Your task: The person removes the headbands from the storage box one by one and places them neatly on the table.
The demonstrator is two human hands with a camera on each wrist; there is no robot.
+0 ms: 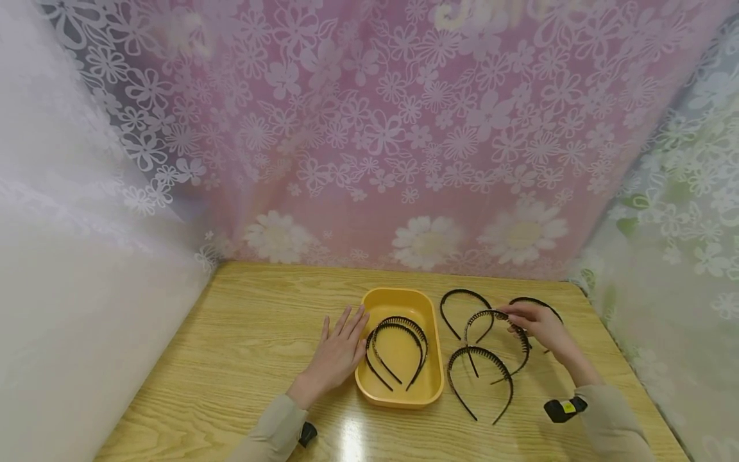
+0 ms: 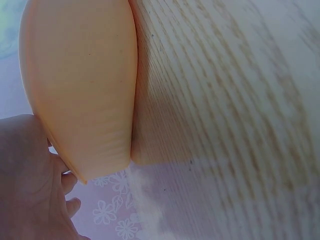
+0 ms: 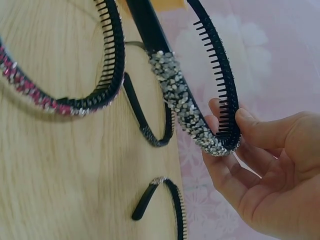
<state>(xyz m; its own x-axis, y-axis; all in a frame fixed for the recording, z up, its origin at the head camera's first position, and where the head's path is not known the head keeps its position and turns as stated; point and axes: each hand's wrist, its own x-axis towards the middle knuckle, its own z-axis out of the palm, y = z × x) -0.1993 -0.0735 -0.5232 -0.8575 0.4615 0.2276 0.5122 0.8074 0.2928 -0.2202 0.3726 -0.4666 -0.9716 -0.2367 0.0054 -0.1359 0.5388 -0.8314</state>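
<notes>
My right hand [image 1: 539, 324] pinches the top of a black toothed headband [image 3: 172, 80] between thumb and fingers. Silver stones cover its outer side, and its ends point down toward the table. The left hand [image 1: 335, 350] lies with spread, straight fingers at the left rim of a yellow tray [image 1: 437, 362]. In the left wrist view that hand [image 2: 25, 175] touches the tray's outer edge. Two headbands [image 1: 399, 321] overlap inside the tray. Nearest the front, a headband with pink and silver stones [image 3: 37, 97] lies to the tray's right.
Behind the held headband lies another headband [image 1: 466, 292], and one more [image 1: 534, 300] is partly hidden by the right hand. The wooden table [image 1: 254, 333] meets a pink flowered curtain [image 1: 346, 192] at the back, with pale cloth walls on both sides.
</notes>
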